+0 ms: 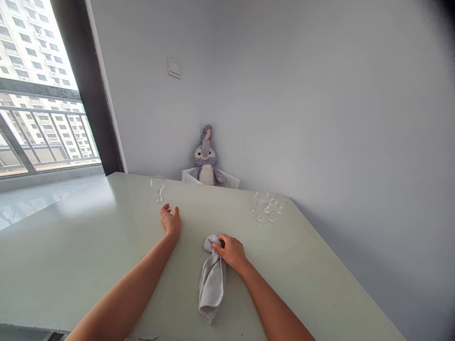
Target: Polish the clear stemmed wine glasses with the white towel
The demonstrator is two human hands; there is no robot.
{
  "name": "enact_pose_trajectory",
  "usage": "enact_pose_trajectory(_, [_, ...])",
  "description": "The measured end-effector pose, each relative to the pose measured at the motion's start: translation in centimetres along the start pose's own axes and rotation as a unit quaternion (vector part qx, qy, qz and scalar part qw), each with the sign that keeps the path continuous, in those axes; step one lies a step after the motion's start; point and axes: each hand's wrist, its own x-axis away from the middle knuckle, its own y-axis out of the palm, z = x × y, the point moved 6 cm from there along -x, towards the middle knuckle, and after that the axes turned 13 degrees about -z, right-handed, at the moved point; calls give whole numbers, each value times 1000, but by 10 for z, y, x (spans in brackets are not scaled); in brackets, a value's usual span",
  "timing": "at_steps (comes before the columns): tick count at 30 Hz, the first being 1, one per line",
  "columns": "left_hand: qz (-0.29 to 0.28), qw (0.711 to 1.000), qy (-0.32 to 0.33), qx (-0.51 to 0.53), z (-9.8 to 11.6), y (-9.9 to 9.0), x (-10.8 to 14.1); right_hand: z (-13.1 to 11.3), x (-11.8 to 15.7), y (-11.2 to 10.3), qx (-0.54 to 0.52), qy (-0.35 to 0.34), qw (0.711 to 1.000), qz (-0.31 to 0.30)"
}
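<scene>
A grey cloth [213,284] lies bunched lengthwise on the pale green table. My right hand [231,251] pinches it near its far end, thumb and fingers closed on the fabric. To the left, my left hand [171,220] is empty, its fingers curved and apart, just above or resting on the tabletop. Just beyond those fingertips a clear stemmed glass [157,188] stands upright, apart from the hand as far as I can see. Farther right, several similar clear glasses [267,204] stand grouped close together near the table's far right corner.
The pale green table [313,279] ends at a grey wall on the right. Behind its far edge, a purple plush rabbit [206,163] sits in a white perforated basket [229,180]. A light switch [174,67] is on the wall; a dark-framed window [42,132] is at left.
</scene>
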Motion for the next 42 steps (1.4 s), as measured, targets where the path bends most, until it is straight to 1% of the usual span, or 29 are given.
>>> enact_pose_trajectory(12, [-12, 1000, -1, -23, 5, 1, 2, 0, 1, 0, 9, -27, 1000, -2])
enact_pose_trajectory(16, [-13, 1000, -4, -27, 5, 1, 2, -1, 1, 0, 13, -24, 1000, -10])
enact_pose_trajectory(23, [-15, 999, -3, -36, 6, 1, 4, -7, 8, -4, -24, -21, 999, -32])
enact_pose_trajectory(27, [-17, 999, -1, -40, 7, 1, 4, -12, 13, -3, -4, -12, 999, -37])
enact_pose_trajectory(36, [-25, 999, -2, -44, 8, 4, 4, -9, 7, 5, 54, -11, 998, -9])
enact_pose_trajectory(39, [-22, 999, -5, -44, 7, 4, 3, -8, 7, 4, 50, -18, 999, -1])
enact_pose_trajectory(42, [-17, 999, -14, -43, 4, 4, 2, -7, 8, 3, 21, -15, 1000, 3])
